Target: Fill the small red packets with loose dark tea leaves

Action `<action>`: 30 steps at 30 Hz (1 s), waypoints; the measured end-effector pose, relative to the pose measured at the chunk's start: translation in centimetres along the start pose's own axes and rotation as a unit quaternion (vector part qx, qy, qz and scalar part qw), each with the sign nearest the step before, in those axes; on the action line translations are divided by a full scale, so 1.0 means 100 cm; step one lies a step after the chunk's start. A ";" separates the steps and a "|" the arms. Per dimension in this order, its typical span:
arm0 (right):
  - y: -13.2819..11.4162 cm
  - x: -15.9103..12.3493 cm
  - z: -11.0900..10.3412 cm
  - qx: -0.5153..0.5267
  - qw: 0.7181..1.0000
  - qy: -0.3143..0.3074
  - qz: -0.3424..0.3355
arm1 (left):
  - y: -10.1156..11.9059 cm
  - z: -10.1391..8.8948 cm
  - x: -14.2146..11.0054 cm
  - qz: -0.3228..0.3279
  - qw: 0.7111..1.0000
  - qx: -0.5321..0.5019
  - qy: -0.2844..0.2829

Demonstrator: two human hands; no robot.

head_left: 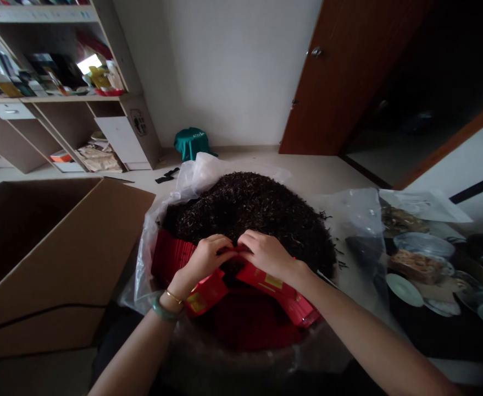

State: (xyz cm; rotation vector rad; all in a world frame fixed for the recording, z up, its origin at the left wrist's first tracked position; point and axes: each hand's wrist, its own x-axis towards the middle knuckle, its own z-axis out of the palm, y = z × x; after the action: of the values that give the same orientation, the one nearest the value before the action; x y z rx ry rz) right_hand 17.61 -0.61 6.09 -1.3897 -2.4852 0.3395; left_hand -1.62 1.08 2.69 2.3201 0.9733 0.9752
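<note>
A big heap of dark loose tea leaves point(253, 217) lies in a clear plastic bag point(202, 173) in front of me. At its near edge several red packets point(171, 256) stand in a row. My left hand point(206, 258) and my right hand point(266, 254) meet over the heap's near edge, fingers curled together on the mouth of a red packet point(266, 281) whose sides hang down below both wrists. A green bangle and a thin gold one sit on my left wrist.
An open cardboard box point(55, 247) stands to the left. Bowls and plates point(422, 267) crowd the table at the right. Behind are a shelf unit point(60, 82), a green cloth bag point(192, 143) on the floor and a brown door point(340, 77).
</note>
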 end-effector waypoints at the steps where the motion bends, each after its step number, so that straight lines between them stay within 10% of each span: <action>1: 0.002 0.001 0.002 0.051 0.998 0.032 0.008 | 0.000 -0.001 0.000 -0.019 1.000 -0.017 0.018; 13: 0.009 0.004 0.007 0.274 0.953 0.117 0.048 | 0.010 -0.001 0.003 -0.192 0.942 -0.252 0.110; 22: 0.017 0.007 0.001 0.382 0.916 0.083 0.092 | 0.021 0.020 -0.001 -0.326 0.842 -0.429 -0.018; 27: 0.057 -0.001 -0.016 0.139 0.978 0.009 0.154 | 0.017 0.023 0.002 -0.351 0.809 -0.468 0.063; 30: 0.074 -0.010 -0.016 -0.074 0.965 -0.139 0.211 | 0.016 0.020 0.004 -0.353 0.803 -0.473 0.085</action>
State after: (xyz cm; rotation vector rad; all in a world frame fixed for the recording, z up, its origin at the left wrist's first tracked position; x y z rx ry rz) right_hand 24.52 2.37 4.99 -2.0682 -2.4465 0.4701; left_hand 0.77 0.09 2.49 0.9366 0.9722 0.9999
